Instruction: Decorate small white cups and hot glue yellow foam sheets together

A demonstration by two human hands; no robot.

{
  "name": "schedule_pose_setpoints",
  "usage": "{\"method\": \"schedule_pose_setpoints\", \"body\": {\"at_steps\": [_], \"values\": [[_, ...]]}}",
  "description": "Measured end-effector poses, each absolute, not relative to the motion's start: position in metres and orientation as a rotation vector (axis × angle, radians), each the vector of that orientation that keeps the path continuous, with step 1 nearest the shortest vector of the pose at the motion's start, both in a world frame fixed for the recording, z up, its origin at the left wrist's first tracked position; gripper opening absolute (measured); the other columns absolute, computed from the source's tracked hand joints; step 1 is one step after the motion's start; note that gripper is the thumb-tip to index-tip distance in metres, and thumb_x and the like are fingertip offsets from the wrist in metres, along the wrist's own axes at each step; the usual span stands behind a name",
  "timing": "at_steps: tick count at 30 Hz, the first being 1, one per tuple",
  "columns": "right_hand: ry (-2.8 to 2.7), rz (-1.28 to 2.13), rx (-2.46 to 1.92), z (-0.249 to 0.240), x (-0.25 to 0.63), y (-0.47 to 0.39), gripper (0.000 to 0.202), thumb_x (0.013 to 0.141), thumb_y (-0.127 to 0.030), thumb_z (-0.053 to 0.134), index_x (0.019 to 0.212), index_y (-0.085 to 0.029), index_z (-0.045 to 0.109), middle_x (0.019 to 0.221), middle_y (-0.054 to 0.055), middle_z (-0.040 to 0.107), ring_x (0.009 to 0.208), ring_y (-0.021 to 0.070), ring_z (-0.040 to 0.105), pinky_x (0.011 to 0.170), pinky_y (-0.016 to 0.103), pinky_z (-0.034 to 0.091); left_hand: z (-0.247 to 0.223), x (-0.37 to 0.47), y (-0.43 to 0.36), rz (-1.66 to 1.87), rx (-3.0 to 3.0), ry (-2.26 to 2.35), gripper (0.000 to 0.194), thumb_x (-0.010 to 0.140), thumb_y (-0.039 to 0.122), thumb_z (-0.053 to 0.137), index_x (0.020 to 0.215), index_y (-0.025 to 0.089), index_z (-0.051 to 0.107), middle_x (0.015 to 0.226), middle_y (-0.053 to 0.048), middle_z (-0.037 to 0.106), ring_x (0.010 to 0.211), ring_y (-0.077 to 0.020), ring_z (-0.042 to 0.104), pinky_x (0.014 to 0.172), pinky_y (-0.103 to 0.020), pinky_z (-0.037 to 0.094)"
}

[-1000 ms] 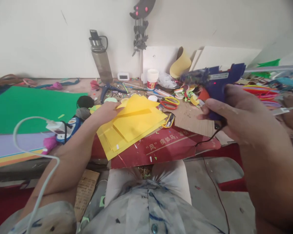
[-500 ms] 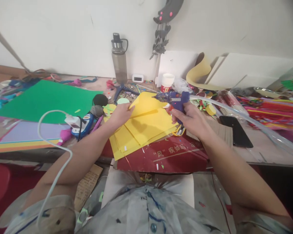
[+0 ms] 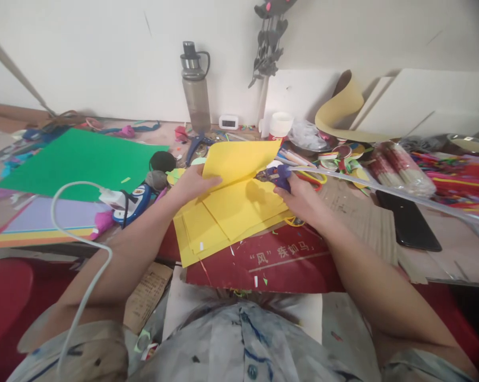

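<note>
Pinched in my left hand (image 3: 197, 185) is a yellow paper sheet (image 3: 241, 158), its near part lifted and bent upward. My right hand (image 3: 303, 199) is wrapped round a blue hot glue gun (image 3: 277, 176), whose nozzle points left at the fold under the raised sheet. A long clear glue stick (image 3: 366, 183) runs out of its back to the right. Below the raised sheet lie more yellow sheets (image 3: 207, 233), overlapping on a dark red board (image 3: 290, 260) with printed characters. Yellow-handled scissors (image 3: 293, 220) stick out partly from under the paper near my right wrist.
Green paper (image 3: 80, 164) and a blue-and-white plug adapter (image 3: 133, 204) with a white cable lie left. A grey bottle (image 3: 196, 101), small white clock (image 3: 228, 122) and paper cup (image 3: 281, 126) stand behind. Right are corrugated cardboard (image 3: 362, 228) and a black phone (image 3: 408, 220).
My left hand has tipped the yellow sheet more upright. The glue gun has moved down and slightly left, from above the sheet's edge to beneath it. The view has shifted slightly.
</note>
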State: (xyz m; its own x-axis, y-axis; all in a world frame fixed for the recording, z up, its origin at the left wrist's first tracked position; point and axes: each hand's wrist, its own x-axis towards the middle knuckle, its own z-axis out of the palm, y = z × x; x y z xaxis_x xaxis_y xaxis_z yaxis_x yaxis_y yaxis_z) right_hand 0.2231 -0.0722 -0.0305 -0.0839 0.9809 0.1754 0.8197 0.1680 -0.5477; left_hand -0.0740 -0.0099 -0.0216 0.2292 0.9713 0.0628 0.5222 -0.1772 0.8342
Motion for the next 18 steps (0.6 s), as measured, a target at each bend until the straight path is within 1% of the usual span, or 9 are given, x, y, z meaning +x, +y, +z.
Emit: {"method": "schedule_pose_setpoints", "body": {"at_steps": [1, 3, 5, 7, 9, 12, 15, 18], "values": [[-1.952, 0.416, -1.725, -0.033, 0.223, -0.072, 0.044, 0.093, -0.028, 0.056, 0.132, -0.010, 0.060, 0.119, 0.022, 0.075, 0.113, 0.0400, 0.070, 0.094, 0.050, 0.055, -0.021, -0.073, -0.010, 0.750, 1.882, 1.378, 0.052, 0.070, 0.052, 0.075, 0.106, 0.015, 0.076, 0.106, -0.011, 0.080, 0.099, -0.0329, 0.072, 0.091, -0.043, 0.057], [-1.940, 0.388, -1.756, -0.037, 0.223, -0.071, 0.044, 0.092, -0.028, 0.056, 0.131, -0.009, 0.060, 0.115, 0.023, 0.075, 0.110, 0.0408, 0.071, 0.094, 0.051, 0.055, -0.021, -0.071, -0.011, 0.635, 2.049, 1.382, 0.053, 0.076, 0.052, 0.069, 0.111, 0.014, 0.076, 0.112, -0.013, 0.079, 0.105, -0.0352, 0.071, 0.099, -0.048, 0.055], [-1.924, 0.356, -1.756, -0.039, 0.223, -0.071, 0.044, 0.093, -0.028, 0.055, 0.132, -0.009, 0.060, 0.115, 0.023, 0.075, 0.109, 0.0407, 0.071, 0.094, 0.052, 0.055, -0.023, -0.067, -0.013, 0.654, 2.129, 1.381, 0.053, 0.082, 0.050, 0.061, 0.118, 0.013, 0.074, 0.120, -0.014, 0.077, 0.111, -0.0353, 0.070, 0.105, -0.049, 0.052], [-1.904, 0.338, -1.765, -0.040, 0.223, -0.071, 0.046, 0.093, -0.028, 0.054, 0.135, -0.007, 0.058, 0.117, 0.024, 0.074, 0.111, 0.0411, 0.071, 0.096, 0.053, 0.055, -0.025, -0.063, -0.016, 0.709, 2.102, 1.344, 0.055, 0.087, 0.050, 0.057, 0.126, 0.014, 0.071, 0.127, -0.014, 0.075, 0.117, -0.0347, 0.068, 0.108, -0.049, 0.050], [-1.895, 0.345, -1.784, -0.038, 0.223, -0.072, 0.050, 0.093, -0.026, 0.054, 0.138, -0.005, 0.056, 0.119, 0.026, 0.073, 0.113, 0.0420, 0.070, 0.098, 0.053, 0.054, -0.027, -0.061, -0.019, 0.741, 2.007, 1.302, 0.057, 0.087, 0.053, 0.060, 0.129, 0.015, 0.069, 0.129, -0.013, 0.074, 0.116, -0.0341, 0.068, 0.105, -0.048, 0.053], [-1.891, 0.371, -1.806, -0.033, 0.222, -0.074, 0.052, 0.095, -0.025, 0.054, 0.142, -0.004, 0.053, 0.121, 0.027, 0.073, 0.118, 0.0431, 0.069, 0.099, 0.054, 0.054, -0.028, -0.060, -0.021, 0.776, 1.810, 1.281, 0.056, 0.085, 0.052, 0.065, 0.127, 0.015, 0.068, 0.123, -0.013, 0.075, 0.105, -0.0323, 0.072, 0.094, -0.045, 0.058], [-1.878, 0.373, -1.828, -0.030, 0.223, -0.076, 0.050, 0.095, -0.025, 0.054, 0.142, -0.005, 0.055, 0.124, 0.026, 0.072, 0.121, 0.0431, 0.067, 0.100, 0.053, 0.054, -0.029, -0.061, -0.018, 0.804, 1.683, 1.258, 0.052, 0.082, 0.047, 0.067, 0.123, 0.014, 0.068, 0.117, -0.015, 0.076, 0.096, -0.0303, 0.073, 0.083, -0.043, 0.061], [-1.859, 0.342, -1.829, -0.029, 0.225, -0.077, 0.049, 0.094, -0.024, 0.055, 0.141, -0.009, 0.056, 0.126, 0.025, 0.072, 0.123, 0.0429, 0.066, 0.101, 0.054, 0.054, -0.032, -0.062, -0.013, 0.834, 1.640, 1.228, 0.050, 0.080, 0.044, 0.070, 0.119, 0.013, 0.069, 0.111, -0.014, 0.077, 0.090, -0.0289, 0.074, 0.078, -0.042, 0.061]]}}
